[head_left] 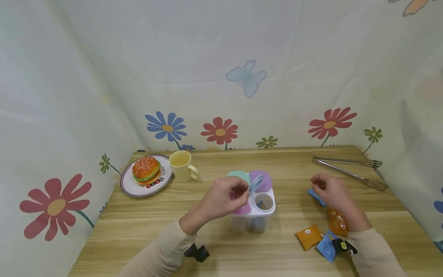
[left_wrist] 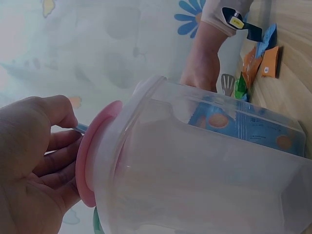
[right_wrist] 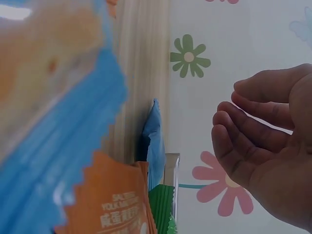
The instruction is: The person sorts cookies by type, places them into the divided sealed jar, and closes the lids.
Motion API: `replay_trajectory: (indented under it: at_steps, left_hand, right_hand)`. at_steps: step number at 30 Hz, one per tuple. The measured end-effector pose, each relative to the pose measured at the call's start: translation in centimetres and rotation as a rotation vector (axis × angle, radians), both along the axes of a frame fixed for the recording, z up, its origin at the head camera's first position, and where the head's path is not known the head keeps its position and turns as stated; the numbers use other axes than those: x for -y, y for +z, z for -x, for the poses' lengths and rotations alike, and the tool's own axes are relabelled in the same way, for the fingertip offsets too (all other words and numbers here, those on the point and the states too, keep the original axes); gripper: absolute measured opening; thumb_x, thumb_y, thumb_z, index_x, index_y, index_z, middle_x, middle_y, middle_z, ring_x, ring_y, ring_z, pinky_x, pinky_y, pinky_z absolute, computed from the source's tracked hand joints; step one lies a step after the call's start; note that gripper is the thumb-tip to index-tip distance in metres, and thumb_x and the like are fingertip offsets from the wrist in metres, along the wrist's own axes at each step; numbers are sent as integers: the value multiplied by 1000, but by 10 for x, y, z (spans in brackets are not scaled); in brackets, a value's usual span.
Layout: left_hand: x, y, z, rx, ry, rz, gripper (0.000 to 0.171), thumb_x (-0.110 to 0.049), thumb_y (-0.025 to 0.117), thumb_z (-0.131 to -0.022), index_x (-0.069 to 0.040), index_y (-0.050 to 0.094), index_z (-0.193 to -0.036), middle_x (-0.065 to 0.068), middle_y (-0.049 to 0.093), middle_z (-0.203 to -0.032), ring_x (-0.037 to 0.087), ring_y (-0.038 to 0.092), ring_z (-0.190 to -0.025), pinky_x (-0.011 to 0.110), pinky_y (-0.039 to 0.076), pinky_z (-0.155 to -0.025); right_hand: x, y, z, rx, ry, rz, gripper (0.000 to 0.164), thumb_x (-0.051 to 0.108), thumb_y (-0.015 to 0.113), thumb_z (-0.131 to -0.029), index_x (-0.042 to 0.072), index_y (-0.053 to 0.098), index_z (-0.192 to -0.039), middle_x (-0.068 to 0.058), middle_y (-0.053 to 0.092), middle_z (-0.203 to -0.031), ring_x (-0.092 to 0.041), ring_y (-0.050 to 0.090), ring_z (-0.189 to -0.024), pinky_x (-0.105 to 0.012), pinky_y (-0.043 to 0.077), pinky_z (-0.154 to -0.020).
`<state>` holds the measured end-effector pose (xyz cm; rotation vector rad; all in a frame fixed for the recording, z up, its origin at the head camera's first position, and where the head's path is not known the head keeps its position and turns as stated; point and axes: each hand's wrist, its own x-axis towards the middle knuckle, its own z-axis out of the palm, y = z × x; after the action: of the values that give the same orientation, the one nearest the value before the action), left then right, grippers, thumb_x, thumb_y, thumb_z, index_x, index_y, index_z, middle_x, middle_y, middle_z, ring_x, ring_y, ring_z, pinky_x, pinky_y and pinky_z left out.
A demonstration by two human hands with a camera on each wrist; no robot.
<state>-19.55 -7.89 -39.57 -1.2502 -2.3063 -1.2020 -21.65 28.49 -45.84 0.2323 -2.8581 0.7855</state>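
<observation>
My left hand [head_left: 221, 196] pinches a light blue lid [head_left: 256, 184] between thumb and forefinger, tilted up beside an uncovered round opening of a translucent white container [head_left: 252, 222]. Teal, purple and pink lids cover the container's other openings. Through its wall in the left wrist view, a blue snack packet [left_wrist: 219, 119] shows inside. On the right, my right hand [head_left: 332, 192] hovers over loose snack packets, its fingers loosely curled with nothing between them. Nearest to it lies a blue packet [head_left: 315, 198]; an orange packet [head_left: 337, 222] is partly under the wrist.
Closer to the front lie another orange packet [head_left: 309, 237] and blue packet [head_left: 326, 248]. A green packet [right_wrist: 161, 204] shows in the right wrist view. Metal tongs [head_left: 349, 173] lie back right. A yellow mug [head_left: 181, 169] stands left beside a plate [head_left: 126, 184] bearing a hamburger [head_left: 146, 168].
</observation>
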Motion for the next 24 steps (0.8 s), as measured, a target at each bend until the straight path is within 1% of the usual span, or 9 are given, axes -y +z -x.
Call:
replay_trajectory:
  at_steps: [3, 11, 19, 24]
  left_hand:
    - [0, 0, 0, -4, -1, 1, 12, -5, 72, -82, -5, 68, -93, 1, 67, -82, 3, 59, -70, 14, 54, -63]
    - [2, 1, 1, 19, 14, 18, 11, -8, 71, -84, -6, 69, -94, 1, 67, -83, 3, 59, -72, 14, 54, -64]
    - [1, 0, 1, -8, 11, 9, 12, -7, 72, -83, -5, 69, -94, 1, 67, -82, 5, 59, -70, 13, 54, -63]
    - [1, 0, 0, -3, 8, -1, 12, -7, 73, -82, -4, 69, -93, 2, 67, -81, 5, 59, -70, 14, 54, -63]
  right_hand:
    - [-2, -3, 2, 18, -4, -11, 23, 10, 63, -90, -3, 65, -108, -16, 69, -94, -30, 65, -83, -47, 56, -71]
    - [-4, -6, 6, 56, -18, -31, 26, 11, 63, -90, -4, 64, -111, -17, 69, -95, -30, 65, -85, -46, 55, -72]
    - [-10, -10, 8, 84, -6, -37, 28, 10, 65, -89, -6, 63, -112, -22, 68, -100, -34, 65, -86, -46, 55, -69]
    - [-12, -11, 8, 112, -6, -47, 29, 10, 65, -88, -7, 63, -111, -24, 68, -100, -35, 65, -87, -46, 55, -69]
